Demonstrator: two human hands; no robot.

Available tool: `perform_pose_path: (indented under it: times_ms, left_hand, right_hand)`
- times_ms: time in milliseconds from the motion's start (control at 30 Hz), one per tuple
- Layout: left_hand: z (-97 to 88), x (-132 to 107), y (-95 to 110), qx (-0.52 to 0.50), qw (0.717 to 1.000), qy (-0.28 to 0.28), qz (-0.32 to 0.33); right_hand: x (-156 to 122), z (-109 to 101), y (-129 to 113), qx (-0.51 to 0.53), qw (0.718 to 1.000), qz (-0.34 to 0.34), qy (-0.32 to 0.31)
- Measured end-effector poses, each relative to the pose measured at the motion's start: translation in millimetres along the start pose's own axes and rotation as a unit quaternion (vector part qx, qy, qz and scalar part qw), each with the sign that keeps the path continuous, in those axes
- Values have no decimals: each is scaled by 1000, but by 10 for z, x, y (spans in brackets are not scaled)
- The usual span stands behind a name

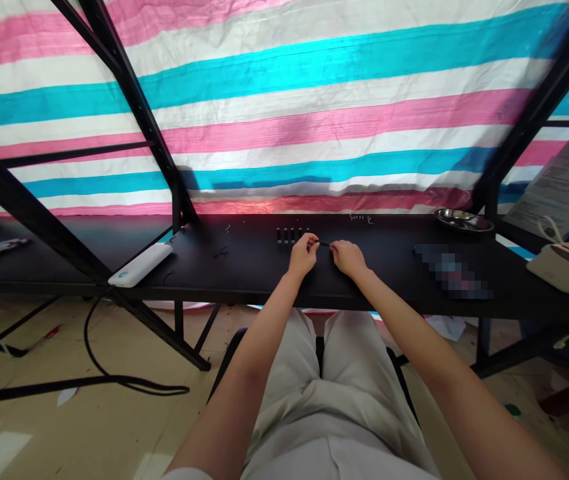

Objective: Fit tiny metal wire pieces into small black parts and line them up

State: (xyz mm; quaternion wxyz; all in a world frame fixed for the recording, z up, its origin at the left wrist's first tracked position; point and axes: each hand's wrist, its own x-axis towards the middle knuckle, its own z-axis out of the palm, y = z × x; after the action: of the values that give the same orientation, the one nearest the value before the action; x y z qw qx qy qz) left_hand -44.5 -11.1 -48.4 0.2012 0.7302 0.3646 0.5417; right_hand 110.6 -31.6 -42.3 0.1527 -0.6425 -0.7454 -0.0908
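Observation:
Between my two hands, just above the black tabletop (244, 267), is a small dark stick-like piece (323, 243). My left hand (304, 253) pinches its left end, and my right hand (348, 257) has its fingers closed on the right end. What kind of piece it is cannot be made out at this size. Behind my left hand stands a row of several small black blocks with pale ends (286, 236), partly covered by that hand. Tiny silvery bits (359, 218) lie along the back of the table, and thin dark scraps (221, 252) lie to the left.
A white power strip (142, 264) rests at the table's left end, its cable hanging down. A round metal dish (464, 220) sits at the back right, with a blurred-out item (449, 272) before it. Black frame posts (139, 113) rise beside a striped sheet (314, 127).

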Motion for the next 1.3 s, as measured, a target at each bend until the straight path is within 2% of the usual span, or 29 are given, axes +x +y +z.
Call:
perform_pose_path:
  times_ms: [200, 367, 567, 667, 767, 867, 967, 1067, 1300]
  left_hand:
    - [4, -11, 11, 6, 1000, -22, 7]
    - [12, -13, 0, -2, 999, -54, -2]
    - [6, -12, 21, 4, 999, -50, -10]
    - [-14, -14, 73, 4, 1000, 0, -10]
    - [-65, -3, 122, -11, 993, 115, -25]
    - [-129, 29, 117, -43, 970, 222, -84]
    - [-172, 69, 65, -86, 941, 290, -151]
    - [-184, 89, 18, -111, 926, 314, -179]
    - [-172, 76, 9, -101, 936, 295, -163]
  right_hand:
    - [9, 44, 27, 5, 999, -12, 30]
    - [27, 101, 62, 65, 992, -84, 73]
    - [18, 102, 63, 107, 986, -98, 79]
    - [11, 68, 44, 108, 987, -89, 74]
    - [47, 49, 33, 146, 982, -69, 97]
    - [161, 82, 28, 219, 970, -18, 107]
    - [328, 152, -5, 268, 960, 50, 56]
    - [489, 216, -85, 264, 960, 90, 7]
    - [696, 327, -233, 230, 966, 113, -19]
